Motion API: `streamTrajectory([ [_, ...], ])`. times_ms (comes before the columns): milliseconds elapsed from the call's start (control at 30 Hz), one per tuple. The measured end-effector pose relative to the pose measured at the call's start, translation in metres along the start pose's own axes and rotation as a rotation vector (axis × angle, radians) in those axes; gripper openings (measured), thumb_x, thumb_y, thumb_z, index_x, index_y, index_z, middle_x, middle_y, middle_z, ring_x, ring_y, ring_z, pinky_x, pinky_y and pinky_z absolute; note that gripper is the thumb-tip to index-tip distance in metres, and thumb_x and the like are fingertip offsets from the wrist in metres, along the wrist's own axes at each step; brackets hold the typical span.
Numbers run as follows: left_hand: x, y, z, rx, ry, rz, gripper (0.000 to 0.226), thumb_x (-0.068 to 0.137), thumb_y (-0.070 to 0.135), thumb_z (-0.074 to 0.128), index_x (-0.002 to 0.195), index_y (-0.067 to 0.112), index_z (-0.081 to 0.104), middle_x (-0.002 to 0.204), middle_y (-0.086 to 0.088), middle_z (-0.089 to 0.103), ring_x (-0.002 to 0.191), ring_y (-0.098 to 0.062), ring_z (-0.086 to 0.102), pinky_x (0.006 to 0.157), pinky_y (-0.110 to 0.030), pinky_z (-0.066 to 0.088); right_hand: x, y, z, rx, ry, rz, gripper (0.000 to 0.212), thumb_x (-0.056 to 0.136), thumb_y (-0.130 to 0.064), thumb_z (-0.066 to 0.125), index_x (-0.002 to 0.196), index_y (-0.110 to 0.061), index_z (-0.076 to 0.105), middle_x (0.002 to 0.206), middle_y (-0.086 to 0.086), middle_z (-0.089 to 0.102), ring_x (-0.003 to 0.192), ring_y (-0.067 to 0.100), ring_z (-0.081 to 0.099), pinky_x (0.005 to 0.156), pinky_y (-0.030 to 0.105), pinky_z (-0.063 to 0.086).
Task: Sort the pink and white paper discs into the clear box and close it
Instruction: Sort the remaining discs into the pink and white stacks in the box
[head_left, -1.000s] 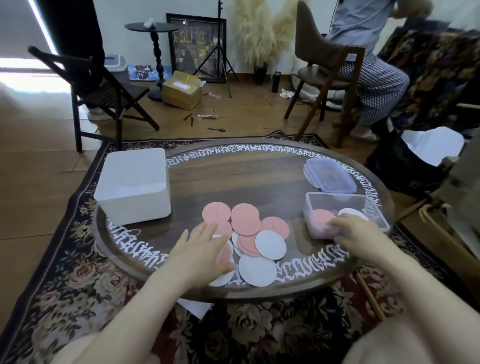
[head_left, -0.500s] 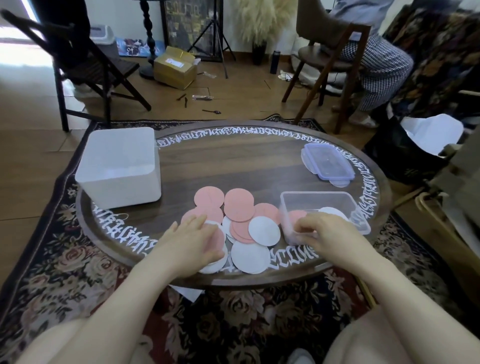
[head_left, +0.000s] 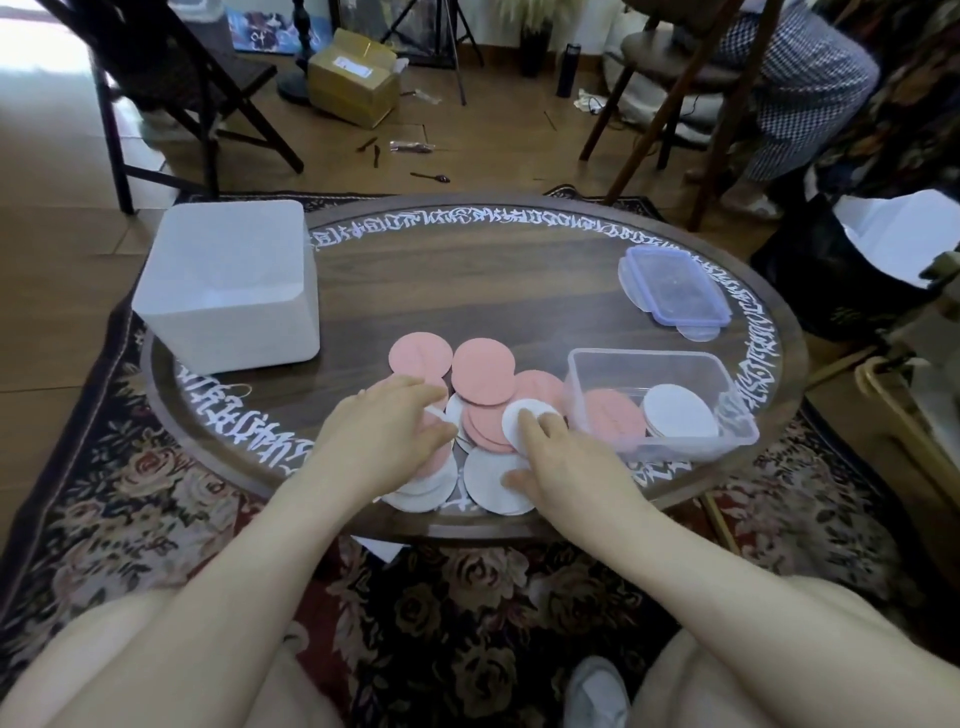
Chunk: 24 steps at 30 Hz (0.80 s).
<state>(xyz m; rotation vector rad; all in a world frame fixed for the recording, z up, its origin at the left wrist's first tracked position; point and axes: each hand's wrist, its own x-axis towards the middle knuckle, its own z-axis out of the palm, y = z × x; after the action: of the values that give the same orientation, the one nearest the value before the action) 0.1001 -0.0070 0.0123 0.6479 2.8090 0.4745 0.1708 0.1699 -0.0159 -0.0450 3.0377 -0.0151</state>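
Starting at the fingers, we find our right hand (head_left: 563, 457) lying on the disc pile (head_left: 478, 415) with the index finger extended onto a small white disc (head_left: 524, 418) and the thumb resting on a larger white disc (head_left: 491, 480) at the near rim; the fingers appear straight and flat, pressing rather than pinching. Our left hand (head_left: 382, 436) rests on the left part of the pile, its fingers slightly bent over pink and white discs; a white edge shows at the fingertips, but we cannot tell whether it is pinched or merely touched. The pile lies at the near centre of the round table (head_left: 519, 291), pink discs toward the far side, white ones toward us, overlapping each other. Just right of the pile stands the clear box (head_left: 660, 405), uncovered, holding pink discs on its left side and white discs on its right. Its lid (head_left: 672, 286) lies flat on the table beyond the box, well apart from it, with a few clear discs under it. At the table's left edge sits a white bin (head_left: 228, 286). Under the table lies a floral rug (head_left: 156, 493), and chairs stand on the wooden floor beyond.
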Motion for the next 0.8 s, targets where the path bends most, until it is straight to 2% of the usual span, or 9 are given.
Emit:
streamTrajectory([
  [167,-0.003,-0.006,0.002,-0.079,0.005,-0.025,0.041,0.093,0.041,0.048,0.133,0.030,0.050,0.143,0.008,0.044,0.132,-0.013,0.039,0.103,-0.033,0.034,0.004,0.007,-0.002,-0.015,0.005,0.060,0.024,0.099,-0.026,0.043,0.116,-0.009,0.046,0.117,0.010,0.050,0.101,0.031,0.059,0.063,0.031,0.029],
  [267,-0.005,-0.001,0.002,-0.324,0.059,-0.073,0.033,0.091,0.034,0.055,0.123,0.030,0.058,0.136,0.010,0.051,0.127,-0.012,0.044,0.104,-0.035,0.036,0.003,0.005,-0.007,-0.058,0.039,0.024,0.022,0.096,-0.011,0.040,0.115,-0.014,0.051,0.110,0.008,0.057,0.091,0.033,0.057,0.061,0.031,0.028],
  [333,-0.008,0.002,0.002,-0.480,0.121,-0.090,0.028,0.090,0.030,0.058,0.117,0.031,0.062,0.129,0.013,0.055,0.123,-0.008,0.047,0.101,-0.029,0.037,0.000,0.006,-0.011,-0.026,0.083,0.050,0.027,0.096,-0.008,0.038,0.118,-0.017,0.050,0.102,0.009,0.061,0.076,0.035,0.045,0.055,0.032,0.026],
  [433,-0.013,0.007,0.001,-0.710,0.198,-0.105,0.023,0.088,0.020,0.062,0.109,0.027,0.067,0.114,0.011,0.065,0.107,-0.005,0.057,0.095,-0.026,0.042,-0.005,0.010,-0.012,0.172,0.373,-0.030,0.016,0.098,-0.016,0.042,0.105,-0.013,0.056,0.081,0.004,0.061,0.065,0.031,0.047,0.053,0.037,0.038],
  [500,-0.016,0.008,0.002,-0.923,0.170,-0.128,0.025,0.086,0.012,0.064,0.107,0.026,0.065,0.106,0.005,0.068,0.097,-0.007,0.062,0.091,-0.028,0.047,-0.011,0.006,-0.018,0.533,0.507,-0.024,0.014,0.097,-0.017,0.050,0.097,-0.012,0.063,0.060,-0.002,0.055,0.050,0.018,0.050,0.049,0.033,0.043],
  [567,-0.018,0.008,0.002,-1.091,0.072,-0.165,0.027,0.086,0.009,0.065,0.108,0.025,0.062,0.108,-0.004,0.067,0.090,-0.014,0.062,0.081,-0.032,0.051,-0.011,0.000,-0.027,1.051,0.381,0.075,0.012,0.097,-0.012,0.051,0.091,-0.012,0.062,0.052,0.004,0.057,0.035,0.011,0.050,0.034,0.022,0.037],
  [633,-0.019,0.008,0.003,-1.187,-0.019,-0.187,0.028,0.086,0.006,0.065,0.112,0.018,0.063,0.106,-0.010,0.066,0.082,-0.015,0.062,0.069,-0.030,0.055,-0.008,-0.003,-0.031,1.370,0.162,0.151,0.011,0.097,-0.008,0.048,0.095,-0.006,0.059,0.054,0.012,0.059,0.031,0.013,0.051,0.029,0.016,0.032],
  [700,-0.022,0.009,0.004,-1.261,-0.053,-0.193,0.024,0.087,0.002,0.063,0.109,0.011,0.064,0.095,-0.010,0.068,0.071,-0.013,0.064,0.056,-0.026,0.055,-0.003,-0.007,-0.030,1.467,0.055,0.147,0.013,0.098,-0.006,0.047,0.101,0.002,0.056,0.055,0.012,0.059,0.033,0.017,0.052,0.028,0.018,0.035],
  [800,-0.023,0.009,0.004,-1.308,0.016,-0.232,0.017,0.086,0.003,0.064,0.103,0.003,0.066,0.088,-0.018,0.068,0.065,-0.021,0.061,0.043,-0.024,0.050,0.002,-0.015,-0.028,1.510,0.021,0.117,0.013,0.099,-0.008,0.046,0.094,-0.005,0.058,0.056,0.011,0.060,0.037,0.019,0.053,0.031,0.023,0.040],
])
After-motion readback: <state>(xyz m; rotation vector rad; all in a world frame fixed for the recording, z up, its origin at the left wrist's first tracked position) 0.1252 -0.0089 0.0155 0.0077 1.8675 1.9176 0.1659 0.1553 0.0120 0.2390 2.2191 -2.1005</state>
